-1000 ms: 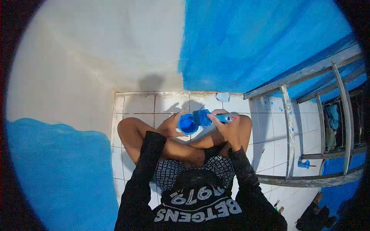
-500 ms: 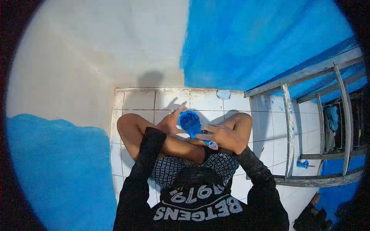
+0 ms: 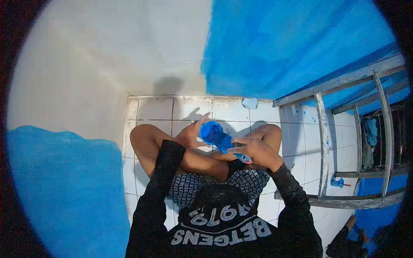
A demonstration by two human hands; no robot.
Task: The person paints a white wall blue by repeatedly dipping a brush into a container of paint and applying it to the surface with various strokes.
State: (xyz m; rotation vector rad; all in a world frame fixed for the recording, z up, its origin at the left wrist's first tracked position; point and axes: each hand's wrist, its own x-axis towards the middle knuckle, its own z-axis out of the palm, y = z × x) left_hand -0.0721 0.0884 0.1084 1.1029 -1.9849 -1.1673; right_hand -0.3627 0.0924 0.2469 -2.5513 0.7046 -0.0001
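Plainly, left hand (image 3: pixel 190 135) curved round blue cup (image 3: pixel 209 125), right hand (image 3: pixel 259 151) pinching brush (image 3: pixel 244 158), bristles (image 3: pixel 224 140) at the cup's four o'clock.

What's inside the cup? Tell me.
Blue paint shows inside the cup. The brush in the right hand covers its near right edge; whatever lies beneath it is hidden.

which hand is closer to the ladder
Right. The right hand, holding the brush, is between the cup and the ladder; the left hand is at the cup's opposite side, farther from the ladder.
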